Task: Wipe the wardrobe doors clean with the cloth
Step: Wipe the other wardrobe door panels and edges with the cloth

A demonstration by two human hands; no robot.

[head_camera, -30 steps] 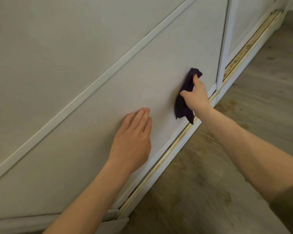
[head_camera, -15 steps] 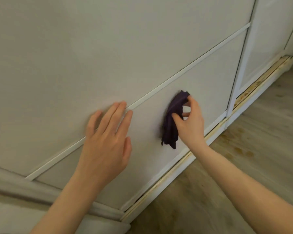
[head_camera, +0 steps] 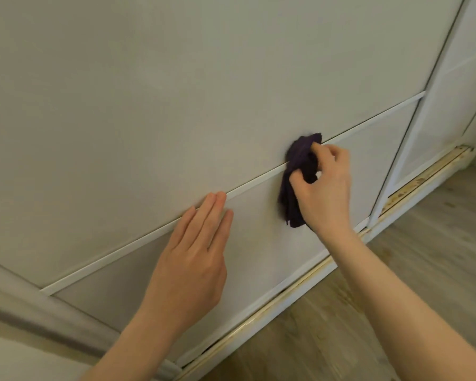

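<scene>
A pale grey wardrobe door point(head_camera: 176, 92) fills most of the view, crossed by a thin white horizontal strip point(head_camera: 253, 184). My right hand point(head_camera: 324, 188) grips a bunched dark purple cloth point(head_camera: 297, 177) and holds it against the door right on that strip, the cloth's tail hanging below. My left hand point(head_camera: 193, 259) lies flat on the lower panel with straight fingers, its fingertips touching the strip, to the left of the cloth.
A second door point(head_camera: 445, 100) stands to the right behind a white frame post point(head_camera: 407, 149). A yellowish bottom track point(head_camera: 286, 301) runs along the base. Wooden floor point(head_camera: 396, 270) lies to the right and below.
My right hand has carried the cloth upward from the lower panel onto the white strip. The left hand has slid up the panel to the strip. The view has tilted upward.
</scene>
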